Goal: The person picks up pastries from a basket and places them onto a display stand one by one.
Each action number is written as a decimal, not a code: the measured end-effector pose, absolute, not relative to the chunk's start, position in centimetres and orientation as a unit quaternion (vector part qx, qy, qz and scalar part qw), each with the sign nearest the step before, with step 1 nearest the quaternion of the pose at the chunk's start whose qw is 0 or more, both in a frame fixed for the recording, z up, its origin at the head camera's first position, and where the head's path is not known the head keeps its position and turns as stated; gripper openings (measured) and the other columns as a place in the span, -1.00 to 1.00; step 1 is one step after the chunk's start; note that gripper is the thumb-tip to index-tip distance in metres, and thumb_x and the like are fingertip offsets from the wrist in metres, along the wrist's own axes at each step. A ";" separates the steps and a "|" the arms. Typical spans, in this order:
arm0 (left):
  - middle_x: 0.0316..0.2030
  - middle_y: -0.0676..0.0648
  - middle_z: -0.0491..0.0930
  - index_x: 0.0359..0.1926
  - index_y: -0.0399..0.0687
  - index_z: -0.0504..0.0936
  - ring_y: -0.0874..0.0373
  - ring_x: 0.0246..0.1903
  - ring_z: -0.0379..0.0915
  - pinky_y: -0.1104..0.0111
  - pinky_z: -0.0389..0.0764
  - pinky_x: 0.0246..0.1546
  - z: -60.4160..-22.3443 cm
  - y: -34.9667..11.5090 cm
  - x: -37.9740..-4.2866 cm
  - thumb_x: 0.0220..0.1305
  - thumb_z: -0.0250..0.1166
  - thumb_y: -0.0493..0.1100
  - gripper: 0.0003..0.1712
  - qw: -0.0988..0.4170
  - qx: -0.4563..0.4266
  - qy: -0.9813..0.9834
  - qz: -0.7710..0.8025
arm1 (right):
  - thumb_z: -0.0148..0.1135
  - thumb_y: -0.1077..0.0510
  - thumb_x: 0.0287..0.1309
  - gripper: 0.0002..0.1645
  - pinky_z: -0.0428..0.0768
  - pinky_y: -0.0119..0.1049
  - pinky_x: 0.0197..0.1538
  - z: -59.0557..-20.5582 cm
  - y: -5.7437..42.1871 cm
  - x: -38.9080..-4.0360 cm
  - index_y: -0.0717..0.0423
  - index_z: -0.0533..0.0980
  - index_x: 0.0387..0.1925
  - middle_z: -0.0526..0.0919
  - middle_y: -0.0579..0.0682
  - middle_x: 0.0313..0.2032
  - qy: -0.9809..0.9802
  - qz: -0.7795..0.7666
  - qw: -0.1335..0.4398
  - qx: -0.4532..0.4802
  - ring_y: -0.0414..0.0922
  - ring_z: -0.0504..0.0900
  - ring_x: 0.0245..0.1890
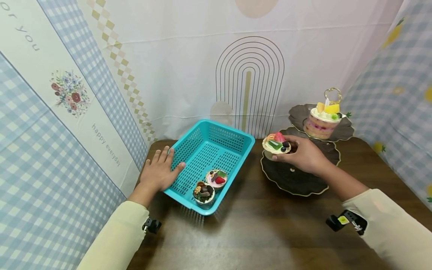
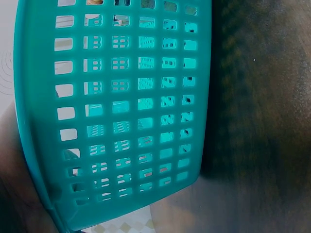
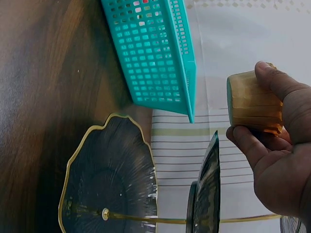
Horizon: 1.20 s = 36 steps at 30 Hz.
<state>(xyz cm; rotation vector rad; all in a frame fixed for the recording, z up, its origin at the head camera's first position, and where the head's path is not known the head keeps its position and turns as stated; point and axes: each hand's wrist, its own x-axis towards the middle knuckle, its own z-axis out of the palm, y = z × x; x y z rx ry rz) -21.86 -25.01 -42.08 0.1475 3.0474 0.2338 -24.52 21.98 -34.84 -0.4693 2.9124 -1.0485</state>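
- Got a small fruit-topped cupcake point(image 1: 276, 145) in a tan pleated cup, pinched between thumb and fingers of the right hand point(image 1: 305, 153) and held up in the air. Over or just beside the left edge of the bottom plate point(image 3: 114, 165) on a dark three-tier stand with wavy gold rims point(image 1: 293, 183), can't tell which.
- Resting the left hand point(image 1: 158, 172), fingers spread, on the left rim of a turquoise perforated plastic basket point(image 1: 226, 138), near the back left corner of the brown wooden worktop point(image 1: 249, 232).
- Seeing two more in the basket's front right corner, close together: a brown chocolate-looking dessert cup point(image 1: 204, 195) and a pink-and-cream dessert cup with red topping point(image 1: 217, 178).
- Toward the worktop's back right corner, spotting a big layered dessert cup with yellow topping point(image 1: 320, 125) on the stand's top tier.
- Could drop the cupcake by loosening that pinch, or dent it by squeezing too hard.
- Could clip a gold rim by moving sideways too low, rocking the stand and maybe toppling the layered one.
- Might tilt or slide the basket by leaning hard on that rim, tipping both cups over.
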 end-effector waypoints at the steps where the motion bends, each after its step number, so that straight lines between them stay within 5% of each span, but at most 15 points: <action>1: 0.63 -0.17 -0.35 0.66 -0.07 -0.28 -0.26 0.57 -0.44 -0.32 -0.24 0.44 -42.1 -25.0 -21.9 0.45 -0.45 0.56 0.08 0.040 0.048 0.995 0.076 | 0.57 -0.28 0.02 0.10 0.60 -0.14 -0.12 -34.8 22.1 -24.5 0.31 0.40 0.40 0.71 0.20 -0.04 0.931 -0.333 0.004 -0.148 0.03 0.65 -0.12; 21: 0.63 -0.17 -0.36 0.66 -0.07 -0.29 -0.25 0.57 -0.46 -0.32 -0.27 0.44 -42.3 -25.0 -21.9 0.42 -0.48 0.59 0.11 0.040 0.047 0.995 0.078 | 0.54 -0.28 0.07 0.11 0.49 0.24 0.09 -35.7 25.4 -24.2 0.26 0.35 0.46 0.61 0.41 0.12 0.948 -0.289 -0.035 -0.125 0.28 0.59 0.09; 36: 0.63 -0.16 -0.37 0.66 -0.06 -0.30 -0.25 0.57 -0.47 -0.32 -0.26 0.44 -42.3 -24.5 -22.0 0.41 -0.49 0.60 0.12 0.042 0.038 0.996 0.075 | 0.56 -0.21 0.08 -0.12 0.52 0.04 -0.09 -37.2 28.3 -24.8 0.27 0.54 0.26 0.70 0.30 -0.05 0.944 -0.290 -0.076 -0.135 0.18 0.64 -0.08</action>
